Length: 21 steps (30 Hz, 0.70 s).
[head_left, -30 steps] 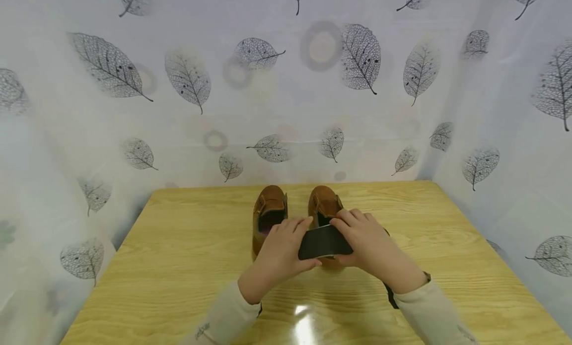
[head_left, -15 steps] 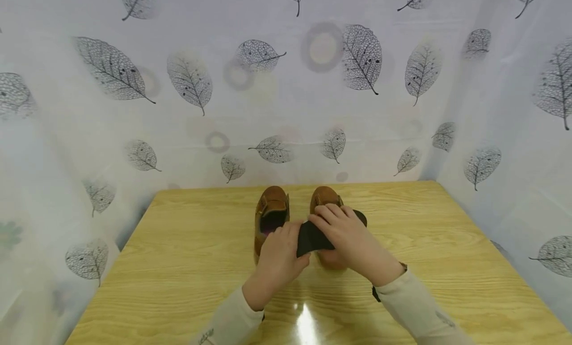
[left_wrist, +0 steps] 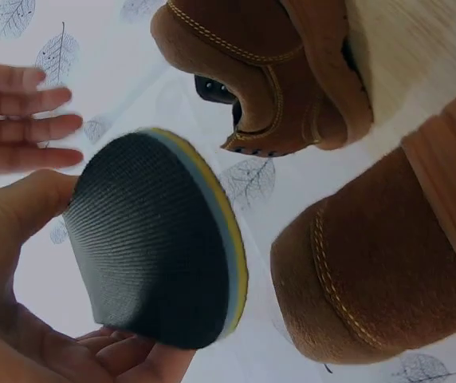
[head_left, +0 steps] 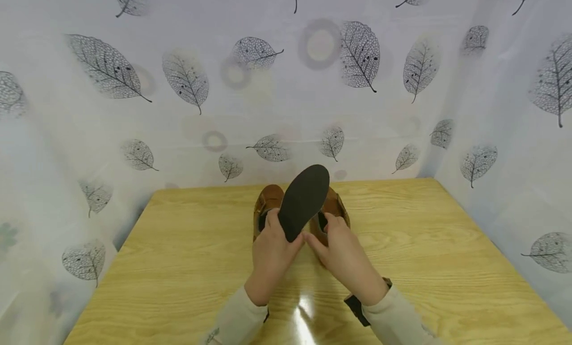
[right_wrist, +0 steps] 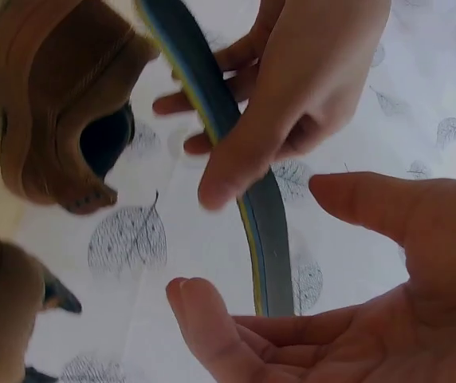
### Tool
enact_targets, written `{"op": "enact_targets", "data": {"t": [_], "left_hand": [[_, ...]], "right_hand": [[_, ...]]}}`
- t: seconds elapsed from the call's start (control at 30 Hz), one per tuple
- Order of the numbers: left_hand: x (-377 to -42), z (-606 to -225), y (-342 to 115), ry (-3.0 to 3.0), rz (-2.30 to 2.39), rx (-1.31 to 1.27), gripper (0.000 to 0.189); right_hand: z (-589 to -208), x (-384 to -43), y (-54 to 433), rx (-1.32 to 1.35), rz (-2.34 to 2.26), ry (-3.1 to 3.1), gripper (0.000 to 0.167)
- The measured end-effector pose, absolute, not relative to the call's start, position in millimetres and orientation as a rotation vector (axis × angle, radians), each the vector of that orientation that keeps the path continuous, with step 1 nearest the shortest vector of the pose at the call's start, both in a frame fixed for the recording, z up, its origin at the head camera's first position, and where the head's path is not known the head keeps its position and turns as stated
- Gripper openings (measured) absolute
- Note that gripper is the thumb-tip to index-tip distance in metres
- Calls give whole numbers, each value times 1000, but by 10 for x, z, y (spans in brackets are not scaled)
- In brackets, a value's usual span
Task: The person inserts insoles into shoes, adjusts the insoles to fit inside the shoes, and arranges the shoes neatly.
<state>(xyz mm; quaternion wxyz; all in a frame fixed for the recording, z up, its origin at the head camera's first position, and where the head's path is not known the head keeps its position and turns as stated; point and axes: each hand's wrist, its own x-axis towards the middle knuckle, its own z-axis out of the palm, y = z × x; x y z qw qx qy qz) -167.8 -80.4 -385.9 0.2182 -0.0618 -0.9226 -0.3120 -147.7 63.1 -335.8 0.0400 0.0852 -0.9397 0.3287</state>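
Observation:
My left hand (head_left: 272, 253) pinches the heel end of a black shoe insole (head_left: 306, 196) between thumb and fingers. The insole stands up at a slant, its rounded toe end upward, and partly covers two brown shoes behind it. In the left wrist view the insole (left_wrist: 156, 239) shows a ribbed dark face and a blue and yellow layered edge. Close beside it, my right hand (head_left: 344, 253) has its thumb and fingers spread apart, holding nothing. The left shoe (head_left: 269, 196) and the right shoe (head_left: 334, 203) sit side by side, toes away from me.
The shoes stand on a wooden table (head_left: 192, 265) near its far edge. A white curtain with leaf prints (head_left: 286, 102) hangs behind and along both sides. A dark strap (head_left: 357, 308) shows at my right wrist.
Both hands held the insole crosswise and bent it over the right shoe. Now it has straightened and swung upright in my left hand, and my right hand has let go of it.

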Motion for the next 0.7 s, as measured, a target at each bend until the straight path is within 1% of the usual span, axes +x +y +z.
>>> {"op": "enact_targets", "data": {"t": [0.03, 0.17, 0.27, 0.4, 0.43, 0.53, 0.7], "left_hand": [[-1676, -3865, -794, -2549, -862, -166, 70], [-1656, -3887, -746, -2484, -847, -205, 67], [-1639, -3903, -713, -2438, -823, -245, 62], [-1621, -3922, -688, -2438, -801, -274, 47], [-1620, -3927, -685, -2441, -797, -283, 43], [-1613, -3939, -684, -2420, -805, -330, 33], [-1588, -3956, -681, -2348, -805, -404, 27]], "right_hand": [[-3358, -1486, 606, 262, 1072, -2882, 69], [-3373, -1550, 537, 246, 1277, -2832, 77], [-3400, -1611, 516, 222, 1360, -2766, 73], [-3432, -1688, 521, 207, 1407, -2666, 44], [-3438, -1702, 524, 208, 1411, -2643, 41], [-3447, -1737, 533, 198, 1408, -2607, 39], [-3459, -1782, 545, 177, 1430, -2582, 43]]}}
